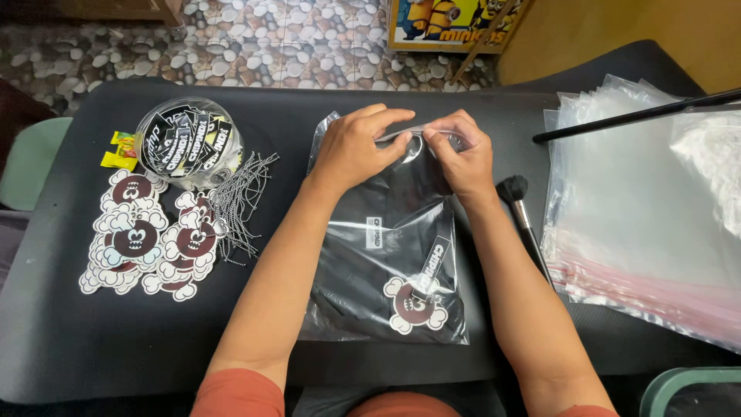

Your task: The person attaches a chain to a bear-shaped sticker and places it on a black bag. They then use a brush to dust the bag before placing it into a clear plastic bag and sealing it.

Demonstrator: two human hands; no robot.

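Observation:
A clear plastic bag (363, 305) lies on the black table (85, 347) in front of me. Inside it sits a folded black garment with a white label, a black strip tag and a round cartoon sticker (415, 305). My left hand (356, 147) and my right hand (463, 150) both pinch the bag's far top edge, fingertips almost meeting at its middle. The top strip is partly hidden under my fingers.
A clear round tub of black tags (187, 141), a bundle of ball chains (238, 205) and a pile of cartoon stickers (139, 239) lie at the left. A makeup brush (521, 212) lies right of the bag. A stack of clear bags (641, 208) fills the right, a black rod (641, 114) above.

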